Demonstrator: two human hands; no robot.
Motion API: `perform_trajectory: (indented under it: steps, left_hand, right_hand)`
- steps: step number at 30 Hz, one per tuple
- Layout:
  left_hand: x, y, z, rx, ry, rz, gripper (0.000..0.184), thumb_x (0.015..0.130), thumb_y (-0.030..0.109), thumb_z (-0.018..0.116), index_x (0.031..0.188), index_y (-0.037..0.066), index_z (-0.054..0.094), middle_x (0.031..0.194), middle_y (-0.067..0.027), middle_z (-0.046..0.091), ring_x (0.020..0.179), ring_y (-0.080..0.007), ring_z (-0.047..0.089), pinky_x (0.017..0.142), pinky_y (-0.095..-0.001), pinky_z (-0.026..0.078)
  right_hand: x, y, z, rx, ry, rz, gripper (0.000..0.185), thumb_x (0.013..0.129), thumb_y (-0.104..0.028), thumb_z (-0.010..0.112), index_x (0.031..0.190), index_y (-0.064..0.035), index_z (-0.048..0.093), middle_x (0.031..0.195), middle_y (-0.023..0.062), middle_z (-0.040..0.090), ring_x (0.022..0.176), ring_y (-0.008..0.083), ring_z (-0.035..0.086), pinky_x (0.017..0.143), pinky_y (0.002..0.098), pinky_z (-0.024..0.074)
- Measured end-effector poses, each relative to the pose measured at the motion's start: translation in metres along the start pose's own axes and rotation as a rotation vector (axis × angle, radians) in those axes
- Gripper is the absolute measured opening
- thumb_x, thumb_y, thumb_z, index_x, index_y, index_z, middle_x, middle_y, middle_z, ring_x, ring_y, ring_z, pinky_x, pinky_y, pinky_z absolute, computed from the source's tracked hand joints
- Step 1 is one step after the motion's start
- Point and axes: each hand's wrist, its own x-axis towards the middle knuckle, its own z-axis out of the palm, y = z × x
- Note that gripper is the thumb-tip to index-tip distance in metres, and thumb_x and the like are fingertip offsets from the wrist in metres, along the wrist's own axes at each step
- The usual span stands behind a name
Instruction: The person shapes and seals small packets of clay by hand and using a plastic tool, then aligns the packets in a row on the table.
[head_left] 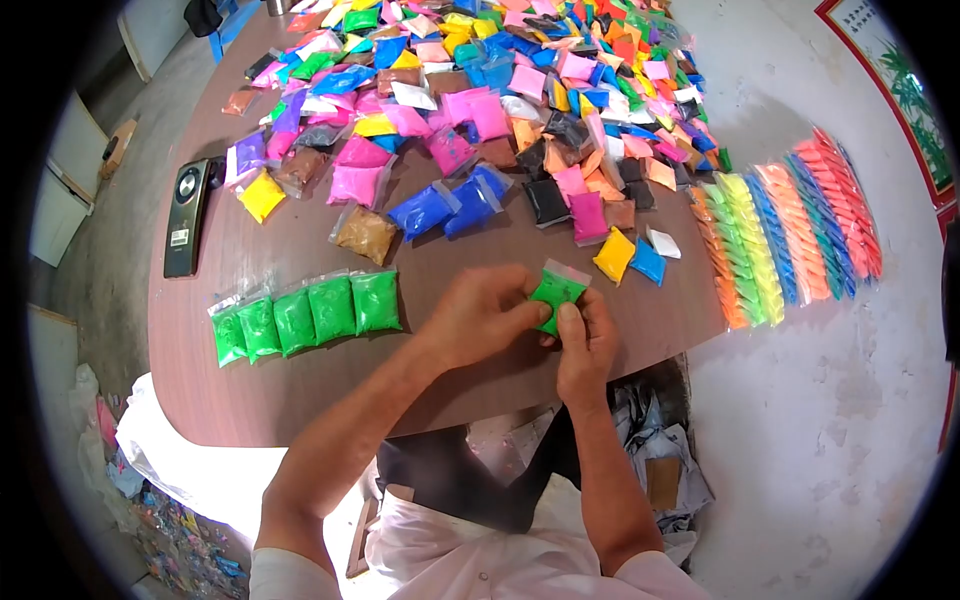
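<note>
A small green packet [556, 292] with a clear top edge is held upright between my two hands, above the front part of the table. My left hand [490, 315] pinches its left side with thumb and fingers. On its right side, my right hand [585, 335] grips it, the thumb pressed on its front. To the left, several green packets [315, 312] lie side by side in an overlapping row. Just beyond my hands are blue packets [440, 207], a yellow packet [614, 255] and a small blue packet [648, 262].
A large heap of mixed coloured packets [480, 110] covers the back of the brown table [300, 400]. A phone [187, 220] lies at the left edge. Long strips of coloured packets [790, 235] lie at the right, beside the white wall. Bags stand on the floor.
</note>
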Motion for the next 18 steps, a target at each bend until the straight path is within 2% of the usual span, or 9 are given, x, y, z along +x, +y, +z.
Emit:
perform_trajectory:
  steps: [2,4,8,10,18]
  left_hand:
    - [0.001,-0.001,0.002,0.023,-0.014,0.003,0.016,0.093,0.012,0.074,0.100,0.000,0.068,0.083,0.0017,0.066,0.076,-0.0024,0.057,0.065,-0.0230,0.047]
    - [0.000,0.006,0.003,-0.020,-0.030,-0.009,0.015,0.092,0.011,0.074,0.100,0.000,0.068,0.083,0.0018,0.066,0.077,-0.0025,0.057,0.066,-0.0231,0.046]
    - [0.001,0.005,0.002,-0.134,-0.058,-0.038,0.013,0.091,0.011,0.073,0.098,0.000,0.067,0.082,0.0024,0.065,0.077,-0.0027,0.056,0.066,-0.0233,0.045]
    - [0.002,-0.001,0.002,-0.116,-0.050,-0.025,0.013,0.092,0.011,0.073,0.097,0.001,0.067,0.082,0.0029,0.064,0.076,-0.0025,0.055,0.065,-0.0230,0.044]
    - [0.002,-0.004,0.000,0.027,-0.024,0.000,0.012,0.092,0.012,0.074,0.096,0.002,0.068,0.081,0.0049,0.064,0.073,-0.0013,0.053,0.062,-0.0219,0.042]
  right_hand:
    - [0.001,0.004,-0.002,0.046,0.025,0.021,0.024,0.103,-0.014,0.060,0.122,0.0000,0.064,0.098,0.0001,0.067,0.082,0.0049,0.060,0.070,0.0208,0.0489]
    - [0.003,0.019,-0.010,0.031,-0.004,-0.063,0.022,0.105,-0.018,0.059,0.122,-0.0036,0.062,0.099,0.0000,0.067,0.079,0.0049,0.060,0.065,0.0199,0.0493]
    - [0.000,0.015,-0.009,0.015,-0.011,-0.054,0.020,0.105,-0.018,0.060,0.119,-0.0040,0.063,0.100,-0.0001,0.068,0.080,0.0044,0.060,0.065,0.0196,0.0488]
    - [-0.002,0.015,-0.011,-0.004,-0.011,0.014,0.022,0.101,-0.011,0.063,0.121,0.0001,0.065,0.104,0.0008,0.067,0.092,0.0070,0.060,0.084,0.0240,0.0489]
    - [0.000,0.016,-0.009,0.069,-0.018,-0.025,0.021,0.102,-0.010,0.062,0.120,0.0005,0.065,0.105,0.0006,0.066,0.094,0.0071,0.060,0.085,0.0240,0.0490]
